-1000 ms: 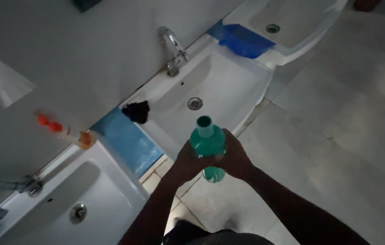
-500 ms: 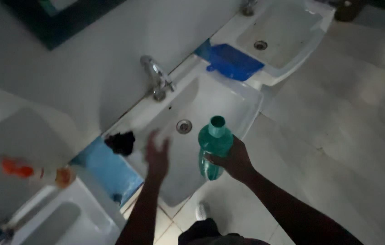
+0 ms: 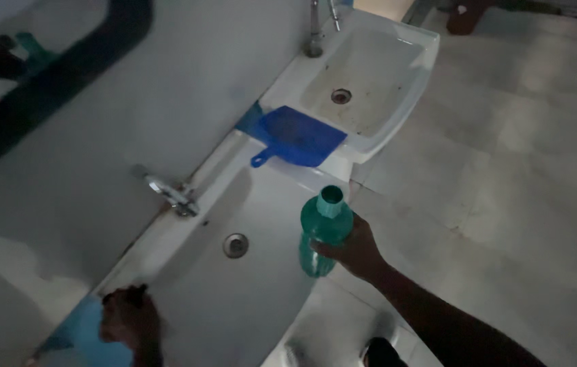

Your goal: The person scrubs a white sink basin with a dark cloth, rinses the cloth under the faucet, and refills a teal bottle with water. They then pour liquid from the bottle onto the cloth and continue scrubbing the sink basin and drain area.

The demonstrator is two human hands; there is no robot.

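Holding a green bottle (image 3: 324, 230) upright, the right hand (image 3: 353, 248) wraps its fingers round the bottle's lower body, grip clenched on it. Bottle sits in the air just past the front right edge of the near white sink (image 3: 234, 285), over the pale tiled floor (image 3: 506, 190). Bottle is translucent teal-green, rounded shoulder, short open neck at the top, no cap on it. Inside looks darker near the bottom, possibly liquid, light too dim to be sure.

Left hand (image 3: 129, 318) is down at the sink's back left corner, resting on a small dark lump; whether the grip is closed on it cannot be told, too dark. A light blue patch shows under that hand.

Sink has a round metal drain (image 3: 235, 245) in the middle and a chrome tap (image 3: 166, 192) at the wall side. A blue dustpan (image 3: 296, 138) lies flat on the ledge between this sink and a second white sink (image 3: 363, 81) further along, handle pointing toward the near one. Nothing sits between bottle and basin. Grey wall (image 3: 166, 81) runs behind both sinks.
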